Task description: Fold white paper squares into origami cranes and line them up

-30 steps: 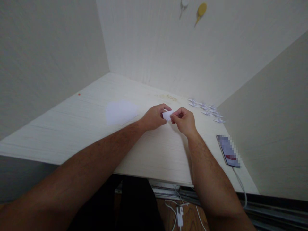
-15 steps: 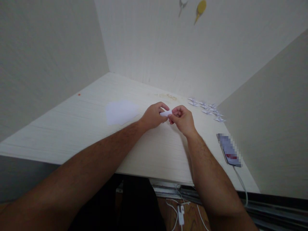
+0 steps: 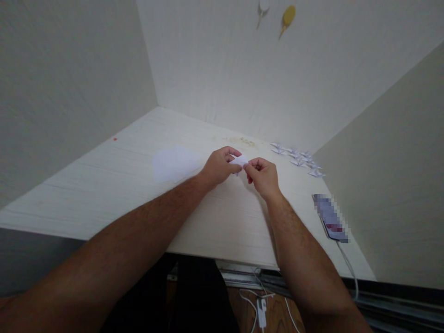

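Note:
A small folded piece of white paper point(image 3: 238, 160) is held up between my two hands over the middle of the table. My left hand point(image 3: 221, 167) grips its left side, thumb in front and fingers behind. The thumb and forefinger of my right hand point(image 3: 262, 175) pinch its right edge, with the other fingers curled in. My fingers hide part of the paper's folds. Left of my left hand, flat white paper sheets point(image 3: 175, 163) lie on the table.
Several small folded paper figures point(image 3: 299, 159) sit by the back right corner of the white table point(image 3: 222, 226). A phone point(image 3: 329, 217) with a cable lies at the right edge. Walls rise on three sides; two hooks, one yellow point(image 3: 288, 16), hang behind. A power strip point(image 3: 261, 312) rests below.
The folded paper has turned and now shows a wider, more pointed face between my fingers. Both hands stay in nearly the same place, the right fingers shifting slightly.

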A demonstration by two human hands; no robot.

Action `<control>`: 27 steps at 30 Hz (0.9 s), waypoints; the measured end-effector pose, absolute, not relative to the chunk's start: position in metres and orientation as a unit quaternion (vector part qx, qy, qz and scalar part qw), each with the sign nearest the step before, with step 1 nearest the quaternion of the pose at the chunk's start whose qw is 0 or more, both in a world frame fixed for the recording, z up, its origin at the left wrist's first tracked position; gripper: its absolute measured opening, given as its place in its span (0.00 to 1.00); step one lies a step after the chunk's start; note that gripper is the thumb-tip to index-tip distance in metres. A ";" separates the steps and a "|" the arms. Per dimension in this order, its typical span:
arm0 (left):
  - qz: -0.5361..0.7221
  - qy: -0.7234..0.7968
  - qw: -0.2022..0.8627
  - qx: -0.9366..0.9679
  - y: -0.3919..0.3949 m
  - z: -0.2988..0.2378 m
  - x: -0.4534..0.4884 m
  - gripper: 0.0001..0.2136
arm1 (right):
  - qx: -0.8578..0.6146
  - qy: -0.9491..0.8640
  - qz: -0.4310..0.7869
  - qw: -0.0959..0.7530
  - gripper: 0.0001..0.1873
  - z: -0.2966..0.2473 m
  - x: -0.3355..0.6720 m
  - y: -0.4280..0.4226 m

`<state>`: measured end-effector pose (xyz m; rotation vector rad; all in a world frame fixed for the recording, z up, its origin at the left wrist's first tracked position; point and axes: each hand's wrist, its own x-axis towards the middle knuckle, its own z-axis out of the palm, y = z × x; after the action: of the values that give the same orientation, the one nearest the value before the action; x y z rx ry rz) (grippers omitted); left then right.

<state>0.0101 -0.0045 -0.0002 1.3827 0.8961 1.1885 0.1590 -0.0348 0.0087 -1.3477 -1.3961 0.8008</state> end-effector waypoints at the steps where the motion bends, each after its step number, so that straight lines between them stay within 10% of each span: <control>1: 0.497 0.375 0.534 0.572 -0.005 0.001 0.010 0.16 | -0.557 -0.574 0.328 0.502 0.09 0.008 0.158 -0.035; 27: 0.488 0.394 0.528 0.572 -0.007 0.004 0.012 0.10 | -0.581 -0.523 0.324 0.533 0.05 0.005 0.147 -0.036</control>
<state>0.0117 -0.0071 0.0042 1.3677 0.9407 1.1667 0.1471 -0.0356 0.0047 -1.3858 -1.2461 0.7730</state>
